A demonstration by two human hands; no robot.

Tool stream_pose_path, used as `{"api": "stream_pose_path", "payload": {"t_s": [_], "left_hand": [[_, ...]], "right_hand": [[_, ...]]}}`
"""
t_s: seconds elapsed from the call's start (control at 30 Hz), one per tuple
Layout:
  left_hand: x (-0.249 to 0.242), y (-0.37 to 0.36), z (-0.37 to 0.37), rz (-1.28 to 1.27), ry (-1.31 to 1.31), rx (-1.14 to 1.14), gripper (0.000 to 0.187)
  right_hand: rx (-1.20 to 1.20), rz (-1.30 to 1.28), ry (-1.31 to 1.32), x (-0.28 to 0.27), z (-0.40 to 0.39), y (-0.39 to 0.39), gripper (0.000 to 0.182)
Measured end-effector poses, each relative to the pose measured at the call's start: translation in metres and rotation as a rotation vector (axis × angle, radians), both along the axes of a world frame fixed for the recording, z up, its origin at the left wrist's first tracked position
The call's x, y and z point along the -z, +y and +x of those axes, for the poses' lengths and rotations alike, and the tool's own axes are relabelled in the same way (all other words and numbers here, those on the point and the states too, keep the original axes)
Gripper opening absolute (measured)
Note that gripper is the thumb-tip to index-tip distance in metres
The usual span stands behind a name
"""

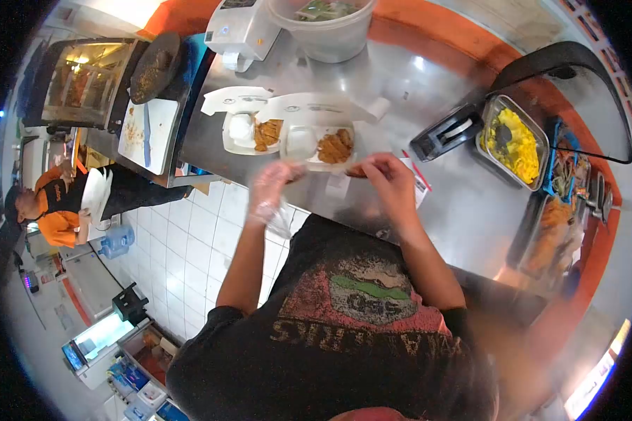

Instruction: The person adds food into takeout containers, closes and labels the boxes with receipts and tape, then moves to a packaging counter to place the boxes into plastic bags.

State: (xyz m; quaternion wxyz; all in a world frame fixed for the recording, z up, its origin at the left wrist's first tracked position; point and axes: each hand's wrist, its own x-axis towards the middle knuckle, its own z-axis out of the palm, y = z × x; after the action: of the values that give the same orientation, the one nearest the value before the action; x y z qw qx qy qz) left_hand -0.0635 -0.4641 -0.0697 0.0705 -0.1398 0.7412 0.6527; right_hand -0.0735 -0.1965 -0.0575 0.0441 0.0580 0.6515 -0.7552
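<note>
My left hand [268,188] wears a loose clear plastic glove, and its slightly blurred fingers are drawn together at the front edge of a white takeaway box [300,144]. My bare right hand [390,175] is at the same box's right front corner, thumb and fingers pinched around a small dark brownish thing whose kind I cannot make out. Inside that open box are a white rice mound and sliced fried chicken [335,146]. Beside it on the left stands a second open box [240,146] with rice [241,129] and fried chicken pieces [267,135].
A label printer [240,34] and a white tub [326,35] stand at the back. To the right are a tape dispenser [448,133], a metal tray [490,151] of yellow food and further food trays. A knife [147,137] lies on a cutting board [163,133]. At left stands a co-worker [56,207].
</note>
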Motion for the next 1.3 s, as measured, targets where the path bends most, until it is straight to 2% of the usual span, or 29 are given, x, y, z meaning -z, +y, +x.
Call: {"api": "stream_pose_path", "payload": {"t_s": [0.07, 0.13, 0.23, 0.3, 0.33, 0.37, 0.43, 0.47, 0.53, 0.57, 0.63, 0.67, 0.7, 0.73, 0.77, 0.8, 0.83, 0.87, 0.9, 0.93, 1.0, 1.07, 1.13, 1.17, 1.2, 1.23, 1.3], "left_hand": [[0.008, -0.051, -0.016, -0.044, -0.049, -0.026, 0.021], [0.007, -0.084, -0.040, 0.096, 0.014, -0.045, 0.023], [0.009, -0.107, -0.077, 0.072, 0.017, -0.087, 0.028], [0.008, -0.104, -0.096, -0.532, 0.061, -0.084, 0.038], [0.008, -0.118, -0.110, -0.681, -0.082, -0.032, 0.036], [0.022, -0.124, -0.114, -0.771, 0.069, -0.149, 0.042], [0.023, -0.126, -0.115, -1.013, 0.333, -0.106, 0.041], [0.013, -0.113, -0.113, -0.986, 0.346, -0.079, 0.041], [-0.013, -0.083, -0.103, -0.736, 0.339, -0.247, 0.039], [-0.009, -0.076, -0.101, -0.726, 0.347, -0.246, 0.039], [0.001, -0.058, -0.096, -0.582, 0.699, -0.115, 0.035], [-0.020, -0.036, -0.090, -0.710, 0.678, -0.067, 0.029], [-0.025, -0.019, -0.086, -0.710, 0.689, -0.075, 0.029], [-0.028, -0.002, -0.082, -0.642, 0.723, 0.017, 0.026], [-0.032, 0.014, -0.077, -0.578, 0.758, 0.108, 0.023], [-0.038, 0.034, -0.072, -0.581, 0.768, 0.099, 0.023], [-0.046, 0.054, -0.066, -0.646, 0.703, 0.253, 0.022], [-0.051, 0.074, -0.061, -0.709, 0.631, 0.406, 0.021], [-0.041, 0.096, -0.060, -0.567, 0.653, 0.481, 0.021], [-0.037, 0.123, -0.060, -0.425, 0.673, 0.556, 0.021], [-0.045, 0.172, -0.053, -0.603, 0.755, 0.738, 0.023], [-0.017, 0.224, -0.055, -0.372, 0.770, 0.806, 0.026], [0.001, 0.269, -0.057, -0.255, 0.541, 0.939, 0.030], [0.014, 0.294, -0.055, -0.174, 0.448, 0.898, 0.037], [0.028, 0.319, -0.054, -0.091, 0.356, 0.855, 0.044], [0.039, 0.342, -0.055, -0.093, 0.357, 0.853, 0.044], [0.052, 0.387, -0.062, -0.160, 0.193, 0.784, 0.053]], "right_hand": [[0.031, 0.063, 0.028, 0.014, -0.026, -0.035, 0.018], [0.084, 0.132, 0.085, 0.025, -0.042, -0.057, 0.021], [0.274, 0.283, -0.003, 0.032, -0.047, -0.059, 0.023], [0.266, 0.245, -0.032, 0.022, -0.035, -0.041, 0.024], [0.335, 0.329, -0.019, 0.020, -0.030, -0.028, 0.020], [0.404, 0.373, -0.024, 0.024, -0.023, -0.006, 0.020], [0.621, 0.403, 0.017, 0.042, -0.015, 0.036, 0.017], [0.719, 0.481, 0.046, 0.046, -0.011, 0.065, 0.015], [0.909, 0.622, -0.011, 0.051, -0.004, 0.122, 0.016], [0.991, 0.712, -0.010, 0.062, -0.004, 0.155, 0.016], [1.072, 0.802, 0.004, 0.080, -0.012, 0.218, 0.017], [1.043, 1.040, -0.077, 0.084, -0.018, 0.249, 0.017], [1.005, 1.271, -0.159, 0.085, -0.027, 0.269, 0.018], [1.008, 1.270, -0.149, 0.082, -0.036, 0.284, 0.018], [0.862, 1.383, -0.241, 0.080, -0.043, 0.296, 0.019], [0.712, 1.490, -0.330, 0.079, -0.053, 0.309, 0.020], [0.715, 1.484, -0.315, 0.088, -0.063, 0.322, 0.020], [0.577, 1.574, -0.400, 0.101, -0.073, 0.332, 0.019], [0.437, 1.656, -0.484, 0.110, -0.084, 0.340, 0.019], [0.427, 1.643, -0.590, 0.110, -0.094, 0.338, 0.018], [0.438, 1.665, -0.572, 0.108, -0.101, 0.335, 0.017], [0.422, 1.708, -0.517, 0.107, -0.101, 0.339, 0.016], [0.437, 1.621, -0.410, 0.093, -0.094, 0.344, 0.016], [0.446, 1.542, -0.304, 0.086, -0.093, 0.346, 0.017], [0.570, 1.326, -0.240, 0.090, -0.092, 0.353, 0.016], [0.569, 1.325, -0.238, 0.094, -0.091, 0.359, 0.016], [0.770, 1.127, -0.023, 0.097, -0.090, 0.371, 0.012]]}}
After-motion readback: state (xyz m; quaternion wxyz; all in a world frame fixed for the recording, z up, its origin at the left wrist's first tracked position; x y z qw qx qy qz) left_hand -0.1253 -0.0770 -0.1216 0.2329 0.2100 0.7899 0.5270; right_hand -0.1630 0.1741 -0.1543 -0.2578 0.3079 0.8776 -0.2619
